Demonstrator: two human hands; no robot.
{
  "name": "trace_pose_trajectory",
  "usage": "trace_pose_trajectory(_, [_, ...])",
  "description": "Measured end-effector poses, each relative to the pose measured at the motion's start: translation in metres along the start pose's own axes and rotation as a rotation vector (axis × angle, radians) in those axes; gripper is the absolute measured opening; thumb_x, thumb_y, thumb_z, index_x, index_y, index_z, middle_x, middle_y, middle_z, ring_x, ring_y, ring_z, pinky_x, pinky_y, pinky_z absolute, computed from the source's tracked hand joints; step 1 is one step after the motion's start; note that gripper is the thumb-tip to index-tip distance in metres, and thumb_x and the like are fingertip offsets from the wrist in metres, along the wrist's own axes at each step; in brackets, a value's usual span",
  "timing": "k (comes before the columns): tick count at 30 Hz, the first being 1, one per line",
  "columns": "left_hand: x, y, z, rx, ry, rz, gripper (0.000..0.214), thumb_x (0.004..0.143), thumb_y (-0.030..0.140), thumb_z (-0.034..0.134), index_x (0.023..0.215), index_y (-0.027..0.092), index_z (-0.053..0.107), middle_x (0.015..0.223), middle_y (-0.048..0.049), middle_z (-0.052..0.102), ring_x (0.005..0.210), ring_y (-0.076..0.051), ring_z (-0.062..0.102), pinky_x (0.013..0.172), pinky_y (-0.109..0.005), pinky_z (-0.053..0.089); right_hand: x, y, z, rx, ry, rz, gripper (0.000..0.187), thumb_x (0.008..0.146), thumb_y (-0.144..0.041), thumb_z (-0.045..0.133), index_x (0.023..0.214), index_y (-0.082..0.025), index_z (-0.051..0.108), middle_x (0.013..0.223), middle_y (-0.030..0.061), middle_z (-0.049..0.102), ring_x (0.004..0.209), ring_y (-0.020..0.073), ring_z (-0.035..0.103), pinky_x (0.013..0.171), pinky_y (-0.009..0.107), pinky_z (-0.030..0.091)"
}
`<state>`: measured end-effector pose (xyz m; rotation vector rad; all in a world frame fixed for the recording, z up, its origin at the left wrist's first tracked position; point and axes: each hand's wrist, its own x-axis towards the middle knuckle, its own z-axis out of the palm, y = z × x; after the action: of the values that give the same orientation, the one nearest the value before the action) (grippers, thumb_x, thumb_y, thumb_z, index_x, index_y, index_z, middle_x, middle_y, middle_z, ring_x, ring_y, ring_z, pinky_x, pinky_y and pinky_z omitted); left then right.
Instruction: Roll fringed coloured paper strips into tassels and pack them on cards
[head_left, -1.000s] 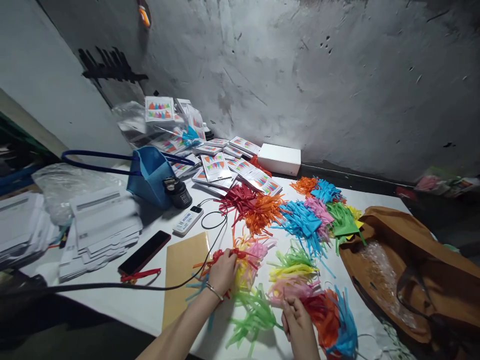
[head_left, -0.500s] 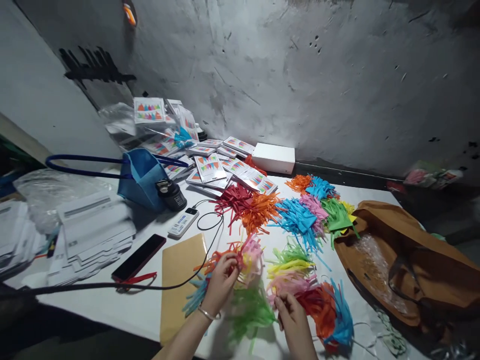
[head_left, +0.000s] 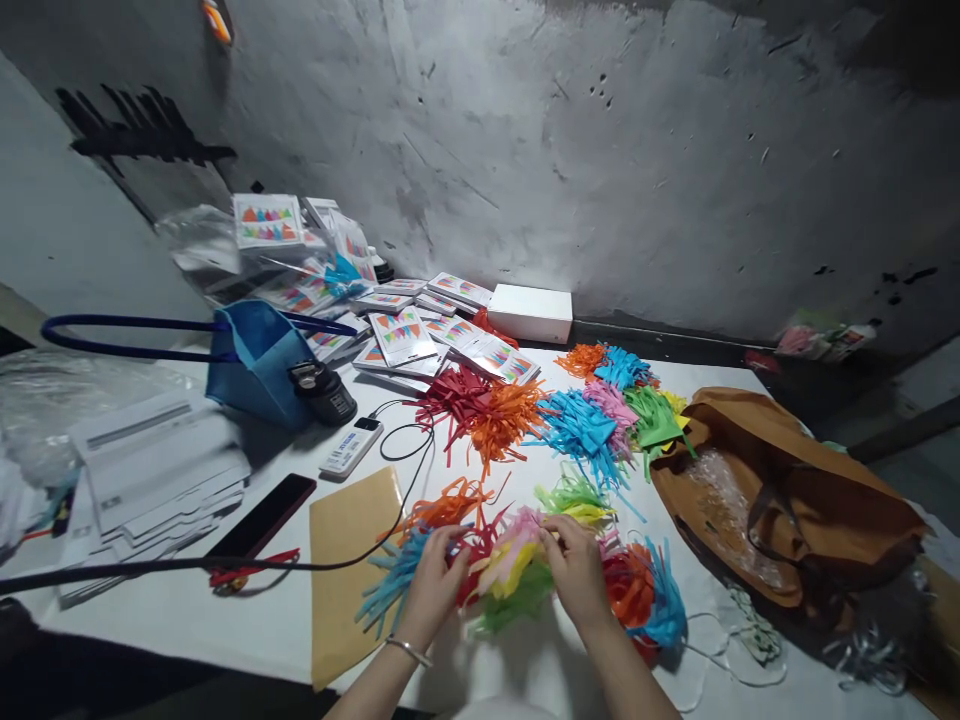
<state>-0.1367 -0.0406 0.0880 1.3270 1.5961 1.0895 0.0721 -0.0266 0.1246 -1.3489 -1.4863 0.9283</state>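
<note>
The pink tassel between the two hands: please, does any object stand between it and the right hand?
Nothing visible stands between them: the right hand is at the right edge of the pink tassel. Whether it grips, I cannot tell.

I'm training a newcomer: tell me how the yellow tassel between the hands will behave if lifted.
The yellow tassel will probably flop and feel light, being a bunch of thin strips. Its ends may snag on the nearby green tassel.
</note>
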Motion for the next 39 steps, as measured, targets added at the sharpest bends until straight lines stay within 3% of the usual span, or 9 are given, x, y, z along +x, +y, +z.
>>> trace_pose_trajectory(2, [-0.004, 0.003, 0.001, 0.081, 0.010, 0.095, 0.023, 0.079, 0.034, 0.061, 0.098, 0.022, 0.067, 0.108, -0.0093, 0.061, 0.107, -0.029, 0.053, 0.097, -0.042, 0.039, -0.004, 0.003, 0.001, -0.089, -0.010, 0.009, 0.016, 0.080, -0.030, 0.060, 0.072, -0.019, 0.069, 0.076, 0.0052, 0.067, 0.077, 0.0194, 0.059, 0.072, 0.029, 0.045])
trace_pose_trajectory(6, [-0.016, 0.018, 0.014, 0.120, -0.291, 0.289, 0.032, 0.079, 0.029, 0.062, 0.111, 0.026, 0.065, 0.115, -0.0103, 0.063, 0.111, -0.029, 0.052, 0.098, -0.041, 0.038, -0.014, 0.007, 0.010, 0.215, -0.198, 0.268, 0.026, 0.079, -0.040, 0.063, 0.073, -0.016, 0.069, 0.055, -0.0018, 0.057, 0.044, 0.0106, 0.045, 0.044, 0.022, 0.036])
trace_pose_trajectory(13, [0.001, 0.014, 0.009, 0.336, -0.396, 0.092, 0.039, 0.073, 0.007, 0.047, 0.104, 0.021, 0.067, 0.100, -0.0074, 0.069, 0.095, -0.025, 0.061, 0.089, -0.037, 0.044, -0.024, 0.023, 0.006, 0.497, 0.019, 0.416, 0.036, 0.072, -0.050, 0.070, 0.074, -0.015, 0.064, 0.047, -0.0077, 0.045, 0.039, 0.0059, 0.034, 0.038, 0.018, 0.021])
trace_pose_trajectory(17, [0.007, 0.013, -0.005, 0.469, -0.251, 0.075, 0.053, 0.065, 0.002, 0.045, 0.113, 0.017, 0.062, 0.122, -0.0109, 0.060, 0.117, -0.027, 0.052, 0.102, -0.043, 0.037, -0.028, 0.030, 0.003, 0.448, 0.078, 0.377, 0.036, 0.072, -0.051, 0.069, 0.074, -0.015, 0.064, 0.049, -0.0059, 0.048, 0.038, 0.0061, 0.036, 0.039, 0.019, 0.024])
trace_pose_trajectory(20, [0.000, 0.022, -0.001, 0.275, -0.394, 0.201, 0.054, 0.075, 0.011, 0.050, 0.127, 0.022, 0.053, 0.136, -0.0089, 0.052, 0.127, -0.025, 0.044, 0.109, -0.041, 0.032, -0.030, 0.025, 0.008, 0.418, -0.034, 0.354, 0.035, 0.073, -0.049, 0.070, 0.073, -0.015, 0.066, 0.055, -0.0027, 0.054, 0.040, 0.0069, 0.039, 0.039, 0.019, 0.028])
trace_pose_trajectory(23, [-0.008, 0.026, 0.012, 0.140, -0.592, 0.209, 0.046, 0.082, 0.029, 0.057, 0.129, 0.025, 0.053, 0.130, -0.0077, 0.058, 0.118, -0.024, 0.053, 0.103, -0.036, 0.040, -0.033, 0.020, 0.013, 0.473, -0.162, 0.354, 0.032, 0.074, -0.048, 0.069, 0.075, -0.016, 0.068, 0.057, -0.0018, 0.056, 0.041, 0.0070, 0.040, 0.039, 0.019, 0.029])
trace_pose_trajectory(30, [-0.007, 0.021, 0.013, 0.135, -0.491, 0.086, 0.028, 0.085, 0.039, 0.055, 0.100, 0.020, 0.069, 0.098, -0.0077, 0.070, 0.091, -0.024, 0.060, 0.084, -0.033, 0.046, -0.040, 0.032, 0.011, 0.397, -0.050, 0.372, 0.034, 0.078, -0.050, 0.065, 0.075, -0.016, 0.065, 0.052, -0.0050, 0.048, 0.040, 0.0066, 0.037, 0.038, 0.019, 0.025])
trace_pose_trajectory(34, [-0.010, 0.034, 0.012, -0.123, -0.568, -0.070, 0.032, 0.086, 0.045, 0.053, 0.085, 0.019, 0.070, 0.087, -0.0044, 0.070, 0.087, -0.022, 0.060, 0.082, -0.030, 0.045, -0.044, 0.017, 0.008, 0.229, -0.094, 0.251, 0.029, 0.084, -0.044, 0.059, 0.080, -0.017, 0.068, 0.060, -0.0004, 0.058, 0.049, 0.0112, 0.047, 0.047, 0.021, 0.034])
trace_pose_trajectory(39, [-0.019, 0.048, 0.020, -0.512, -0.457, -0.240, 0.029, 0.077, 0.043, 0.068, 0.099, 0.023, 0.065, 0.093, -0.0003, 0.066, 0.093, -0.019, 0.058, 0.087, -0.028, 0.043, -0.046, -0.007, 0.007, 0.020, -0.145, 0.130, 0.023, 0.087, -0.032, 0.054, 0.081, -0.018, 0.070, 0.068, 0.0026, 0.066, 0.061, 0.0158, 0.056, 0.056, 0.023, 0.038])
